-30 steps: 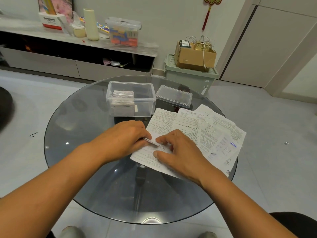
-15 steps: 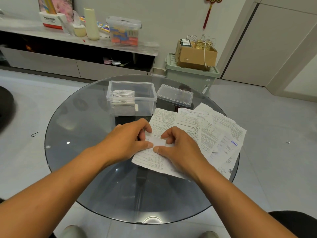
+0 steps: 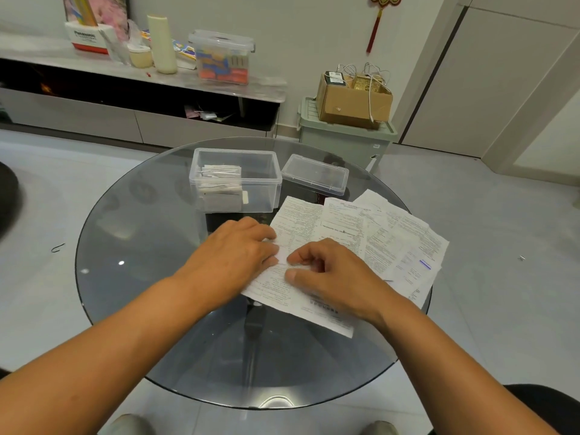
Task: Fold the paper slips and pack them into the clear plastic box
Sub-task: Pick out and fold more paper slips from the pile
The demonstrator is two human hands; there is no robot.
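White "Panasonic" carton point(image 3: 85, 37) sits on the far shelf, while the left hand point(image 3: 233, 257) lies flat and the right hand point(image 3: 329, 273), fingers curled, pinches a folded paper slip point(image 3: 283, 253).

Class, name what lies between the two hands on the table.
In the head view, a small white folded slip lies between the left hand and right hand.
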